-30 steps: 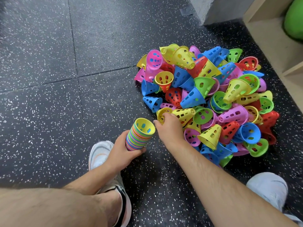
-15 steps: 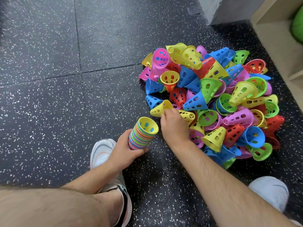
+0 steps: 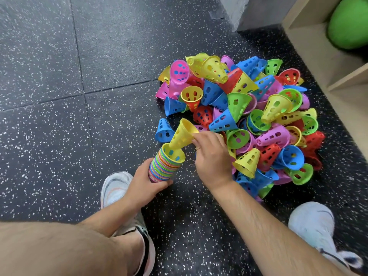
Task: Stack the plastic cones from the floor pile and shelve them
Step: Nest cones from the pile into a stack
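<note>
Yellow cone pinched by right hand, tilted, narrow end down-left entering the stack; left hand grips the stack, mouth up-right.

Tilted yellow cone tip-down at the striped stack's mouth, beside the multicoloured pile

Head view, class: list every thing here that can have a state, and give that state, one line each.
left hand: grips the cone stack low down.
cone stack: nested, tilted, open end up.
right hand: pinches the yellow cone's rim.
yellow cone: tilted, narrow tip entering the stack's top.
cone pile: loose and jumbled on the floor.
blue cone: alone on the floor beside the pile.
</note>
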